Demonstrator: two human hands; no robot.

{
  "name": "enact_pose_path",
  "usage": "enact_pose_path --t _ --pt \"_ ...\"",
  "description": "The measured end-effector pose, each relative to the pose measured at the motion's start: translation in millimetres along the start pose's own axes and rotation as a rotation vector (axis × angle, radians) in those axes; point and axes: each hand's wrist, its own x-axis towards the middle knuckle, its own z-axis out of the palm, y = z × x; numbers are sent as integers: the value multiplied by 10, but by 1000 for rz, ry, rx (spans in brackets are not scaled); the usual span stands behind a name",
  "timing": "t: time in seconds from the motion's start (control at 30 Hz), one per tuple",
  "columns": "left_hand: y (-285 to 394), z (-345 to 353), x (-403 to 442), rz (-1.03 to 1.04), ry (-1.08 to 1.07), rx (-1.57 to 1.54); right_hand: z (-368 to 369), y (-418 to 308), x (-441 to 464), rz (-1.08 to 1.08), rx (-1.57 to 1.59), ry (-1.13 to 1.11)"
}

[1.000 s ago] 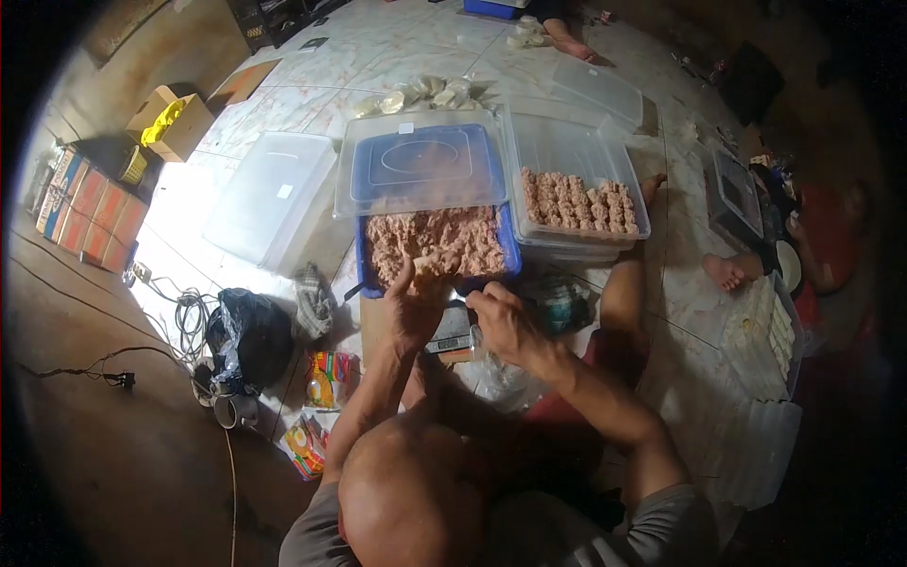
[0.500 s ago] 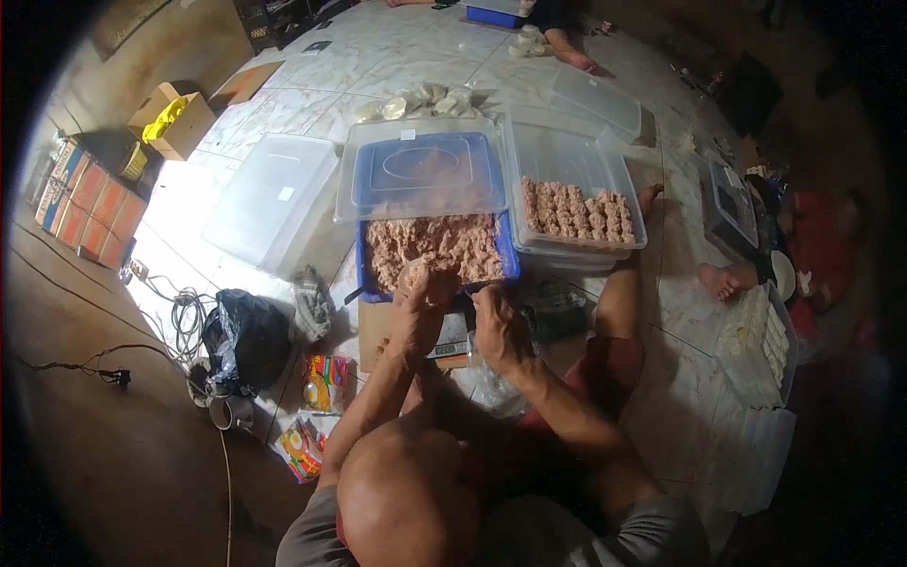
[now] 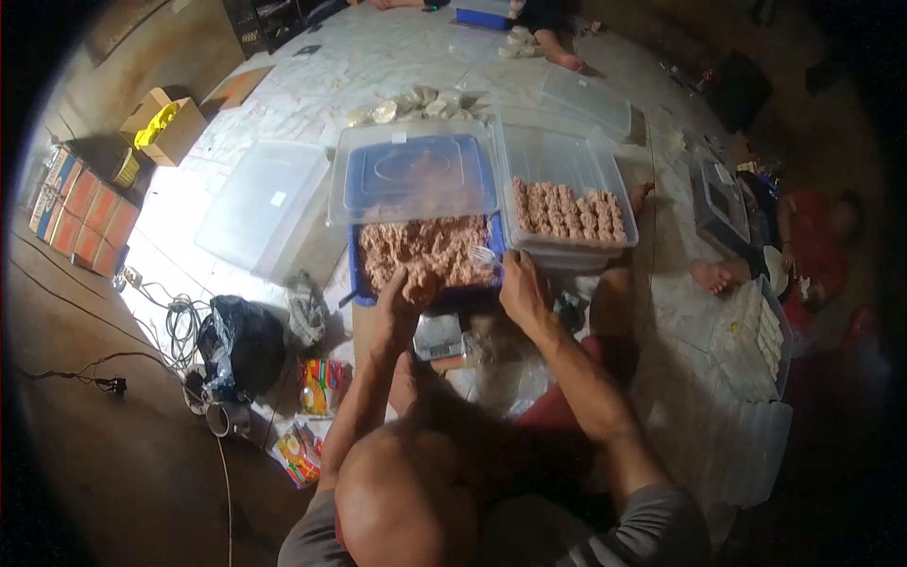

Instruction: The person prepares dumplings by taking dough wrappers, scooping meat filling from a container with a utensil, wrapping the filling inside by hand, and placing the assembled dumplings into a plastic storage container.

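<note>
A blue tub [image 3: 356,274] of pinkish-brown minced meat mixture [image 3: 425,244] stands in front of me, its far half covered by a clear lid [image 3: 335,180]. My left hand [image 3: 397,304] is at the tub's near edge, fingers curled around a lump of the mixture [image 3: 420,286]. Near the right rim, my right hand [image 3: 524,288] is closed on the handle of a fork [image 3: 484,255], whose pale tines point left over the mixture. To the right, a clear container [image 3: 619,236] holds rows of shaped meat lumps [image 3: 567,210].
A small scale [image 3: 437,333] sits below the tub. Colourful packets [image 3: 321,386], a black plastic bag [image 3: 244,335] and a metal mug [image 3: 227,418] lie to the left. Bagged pale items [image 3: 416,102] rest behind. Another person's foot [image 3: 710,276] is at the right.
My right hand has moved right and up, bringing the fork into view at the tub's right side. My left hand has drawn slightly left and toward me, still around the lump.
</note>
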Motion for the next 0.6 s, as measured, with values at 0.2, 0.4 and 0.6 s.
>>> enact_pose_path --t 0.2,0.4,0.6 --pt "159 287 -47 -109 58 -67 -245 -336 -89 18 312 116" --pt "169 324 -37 -206 -57 -192 -44 -369 -240 -139 362 27" --pt "207 405 -127 -229 83 -87 100 -293 -180 -57 418 122"
